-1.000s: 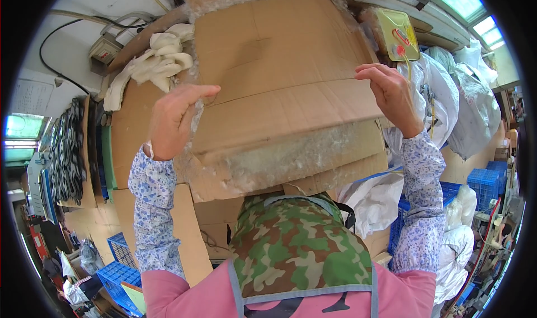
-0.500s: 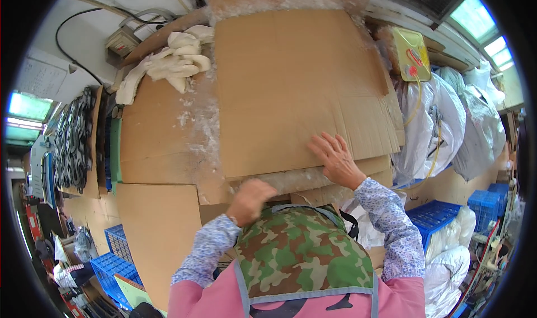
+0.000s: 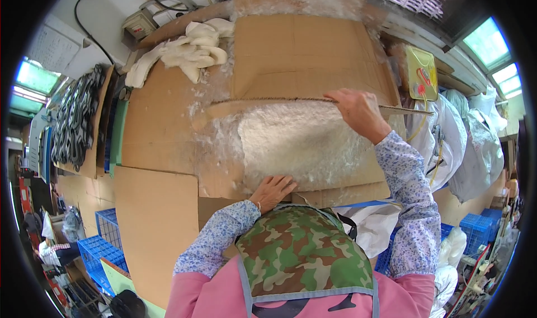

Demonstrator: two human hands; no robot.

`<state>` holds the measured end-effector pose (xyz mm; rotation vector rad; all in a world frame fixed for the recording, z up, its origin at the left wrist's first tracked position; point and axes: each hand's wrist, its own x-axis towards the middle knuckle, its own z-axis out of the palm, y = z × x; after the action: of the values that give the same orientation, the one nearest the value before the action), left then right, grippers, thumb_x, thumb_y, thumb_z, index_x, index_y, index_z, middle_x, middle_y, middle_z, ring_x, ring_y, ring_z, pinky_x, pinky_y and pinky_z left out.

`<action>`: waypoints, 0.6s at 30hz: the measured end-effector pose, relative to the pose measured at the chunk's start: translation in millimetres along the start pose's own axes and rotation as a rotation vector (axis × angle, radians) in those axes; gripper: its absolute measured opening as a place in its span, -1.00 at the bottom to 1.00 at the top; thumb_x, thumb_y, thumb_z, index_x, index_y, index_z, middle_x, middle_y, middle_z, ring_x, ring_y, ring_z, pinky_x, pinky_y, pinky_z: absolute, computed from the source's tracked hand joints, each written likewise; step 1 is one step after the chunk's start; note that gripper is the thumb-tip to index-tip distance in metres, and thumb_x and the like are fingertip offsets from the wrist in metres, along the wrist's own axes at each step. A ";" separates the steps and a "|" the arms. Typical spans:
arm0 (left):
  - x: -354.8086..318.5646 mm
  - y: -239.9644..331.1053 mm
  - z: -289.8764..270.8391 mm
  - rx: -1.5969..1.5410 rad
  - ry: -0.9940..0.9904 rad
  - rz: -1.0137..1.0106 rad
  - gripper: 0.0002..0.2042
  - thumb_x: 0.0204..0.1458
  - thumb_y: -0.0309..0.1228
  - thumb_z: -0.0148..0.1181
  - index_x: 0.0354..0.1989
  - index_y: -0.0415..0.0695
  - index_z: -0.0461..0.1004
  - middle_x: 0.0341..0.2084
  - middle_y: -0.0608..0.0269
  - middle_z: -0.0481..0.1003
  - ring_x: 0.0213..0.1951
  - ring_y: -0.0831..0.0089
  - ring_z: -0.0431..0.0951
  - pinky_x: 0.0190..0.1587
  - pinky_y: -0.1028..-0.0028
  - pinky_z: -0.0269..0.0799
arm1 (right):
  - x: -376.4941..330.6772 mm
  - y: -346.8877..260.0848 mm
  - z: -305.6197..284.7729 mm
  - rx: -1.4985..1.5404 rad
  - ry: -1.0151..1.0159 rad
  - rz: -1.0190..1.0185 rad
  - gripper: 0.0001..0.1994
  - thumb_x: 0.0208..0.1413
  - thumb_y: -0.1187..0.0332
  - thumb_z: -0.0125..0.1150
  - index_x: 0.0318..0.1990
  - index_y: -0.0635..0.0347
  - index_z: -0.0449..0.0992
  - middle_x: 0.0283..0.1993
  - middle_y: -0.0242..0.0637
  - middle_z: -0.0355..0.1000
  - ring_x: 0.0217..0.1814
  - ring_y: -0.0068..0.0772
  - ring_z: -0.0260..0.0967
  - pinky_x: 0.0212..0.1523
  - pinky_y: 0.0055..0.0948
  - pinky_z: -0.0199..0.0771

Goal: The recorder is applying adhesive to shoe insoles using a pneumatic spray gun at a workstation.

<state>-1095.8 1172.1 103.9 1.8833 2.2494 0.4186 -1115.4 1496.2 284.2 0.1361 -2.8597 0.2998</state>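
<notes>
Cardboard sheet (image 3: 305, 58) lifted at its near edge by gripping right hand (image 3: 358, 112), white fluffy fibre layer (image 3: 302, 142) beneath, left hand (image 3: 272, 190) flat, fingers spread, on its near edge.

Daylight enters through bright windows (image 3: 32, 77) at the left and skylights (image 3: 486, 38) at the upper right of a cluttered workroom, where a black cable (image 3: 89, 16) loops over the pale wall (image 3: 61, 33), blue plastic crates (image 3: 103, 245) stand low left, and white sacks (image 3: 470, 144) pile at right.
</notes>
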 end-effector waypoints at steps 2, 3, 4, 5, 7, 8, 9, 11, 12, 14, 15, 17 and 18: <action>0.8 0.7 5.0 0.029 0.007 0.001 -0.45 0.01 -0.54 0.06 0.26 0.01 0.25 0.17 0.19 0.25 0.17 0.26 0.27 0.13 0.25 0.24 | 7.6 6.0 -14.2 -0.018 0.009 -0.008 -0.73 0.06 0.48 0.04 -0.11 0.06 0.59 -0.19 -0.24 0.58 -0.23 -0.16 0.55 -0.22 -0.21 0.54; 0.4 0.4 5.9 0.026 0.013 -0.005 -0.45 0.01 -0.54 0.06 0.26 0.01 0.25 0.17 0.19 0.25 0.17 0.26 0.27 0.13 0.25 0.24 | 12.8 6.6 -22.2 -0.034 0.025 -0.006 -0.75 0.08 0.47 0.04 -0.12 0.05 0.59 -0.18 -0.24 0.58 -0.24 -0.15 0.55 -0.22 -0.20 0.54; 0.3 -0.2 6.6 0.021 0.013 -0.004 -0.46 0.03 -0.53 0.04 0.26 0.01 0.25 0.17 0.20 0.25 0.17 0.26 0.26 0.14 0.25 0.24 | 18.7 6.5 -30.8 -0.047 0.044 -0.006 -0.77 0.10 0.47 0.08 -0.13 0.03 0.60 -0.17 -0.25 0.58 -0.23 -0.15 0.55 -0.22 -0.20 0.55; 0.4 -0.5 7.2 0.015 0.013 0.002 -0.48 0.05 -0.52 0.02 0.26 0.01 0.25 0.18 0.20 0.24 0.18 0.26 0.25 0.15 0.25 0.23 | 24.2 5.8 -38.8 -0.053 0.040 -0.007 -0.77 0.10 0.47 0.08 -0.13 0.03 0.60 -0.17 -0.25 0.58 -0.23 -0.15 0.55 -0.22 -0.20 0.55; -0.5 -1.2 9.6 -0.002 0.015 -0.002 -0.49 0.07 -0.52 0.01 0.26 0.01 0.26 0.18 0.20 0.24 0.17 0.26 0.25 0.15 0.24 0.23 | 33.7 5.4 -55.2 -0.061 0.113 -0.055 -0.78 0.09 0.47 0.13 -0.12 0.03 0.59 -0.16 -0.24 0.58 -0.23 -0.14 0.55 -0.22 -0.22 0.55; -2.0 -1.9 10.2 -0.015 0.010 -0.013 -0.50 0.08 -0.51 0.00 0.26 0.01 0.26 0.18 0.21 0.24 0.17 0.25 0.25 0.16 0.23 0.23 | 38.0 3.7 -63.9 -0.080 0.176 -0.092 -0.77 0.07 0.49 0.16 -0.10 0.04 0.59 -0.17 -0.22 0.57 -0.24 -0.13 0.55 -0.22 -0.25 0.55; -2.8 -1.9 10.2 -0.019 0.015 -0.009 -0.50 0.08 -0.51 0.00 0.26 0.01 0.26 0.18 0.21 0.24 0.17 0.25 0.25 0.16 0.23 0.23 | 39.4 0.4 -76.6 -0.087 0.173 -0.091 -0.77 0.07 0.49 0.16 -0.10 0.04 0.59 -0.17 -0.22 0.57 -0.24 -0.13 0.55 -0.22 -0.25 0.55; -3.7 -2.1 9.3 -0.026 0.015 -0.013 -0.50 0.08 -0.51 0.00 0.26 0.02 0.26 0.17 0.22 0.24 0.16 0.25 0.25 0.16 0.21 0.22 | 42.6 -6.9 -106.7 0.018 0.252 -0.058 -0.75 0.08 0.51 0.16 -0.08 0.07 0.58 -0.17 -0.21 0.57 -0.25 -0.12 0.54 -0.21 -0.27 0.55; -5.2 -3.1 9.9 -0.026 0.018 -0.016 -0.50 0.08 -0.51 0.00 0.26 0.02 0.26 0.17 0.22 0.24 0.16 0.25 0.25 0.16 0.21 0.22 | 39.5 -14.4 -118.5 0.020 0.229 -0.069 -0.72 0.07 0.54 0.16 -0.06 0.08 0.57 -0.17 -0.22 0.57 -0.23 -0.11 0.54 -0.21 -0.28 0.54; -6.6 -3.4 10.6 -0.048 0.034 -0.021 -0.47 0.05 -0.53 0.04 0.26 0.03 0.26 0.17 0.21 0.24 0.15 0.23 0.26 0.15 0.20 0.22 | 26.2 -29.8 -125.3 -0.041 0.251 -0.083 -0.71 0.06 0.55 0.16 -0.06 0.08 0.57 -0.17 -0.22 0.57 -0.22 -0.11 0.54 -0.21 -0.28 0.53; -5.1 -3.2 9.1 -0.049 0.039 -0.013 -0.47 0.05 -0.53 0.04 0.26 0.03 0.26 0.17 0.21 0.24 0.15 0.23 0.26 0.15 0.20 0.22 | 17.8 -35.5 -129.2 -0.105 0.274 -0.091 -0.70 0.05 0.56 0.15 -0.06 0.07 0.57 -0.17 -0.23 0.57 -0.21 -0.11 0.53 -0.21 -0.28 0.53; -3.3 -2.1 5.6 0.000 0.044 0.002 -0.55 0.10 -0.46 0.00 0.22 -0.01 0.31 0.14 0.22 0.27 0.14 0.29 0.27 0.14 0.24 0.24 | -4.5 -35.6 -119.7 -0.151 0.270 -0.105 -0.65 0.01 0.59 0.13 -0.04 0.05 0.57 -0.12 -0.24 0.56 -0.15 -0.17 0.53 -0.19 -0.31 0.51; -3.7 -1.9 5.0 0.002 0.046 0.004 -0.55 0.10 -0.46 0.00 0.22 -0.01 0.31 0.14 0.22 0.27 0.14 0.29 0.27 0.14 0.24 0.24 | -14.4 -39.3 -113.2 -0.178 0.243 -0.084 -0.62 -0.02 0.60 0.12 -0.03 0.05 0.57 -0.09 -0.25 0.55 -0.12 -0.21 0.53 -0.17 -0.32 0.50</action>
<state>-1095.4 1168.7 98.3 1.8981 2.2761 0.4652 -1068.7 1483.2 394.8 0.1721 -2.6151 0.0405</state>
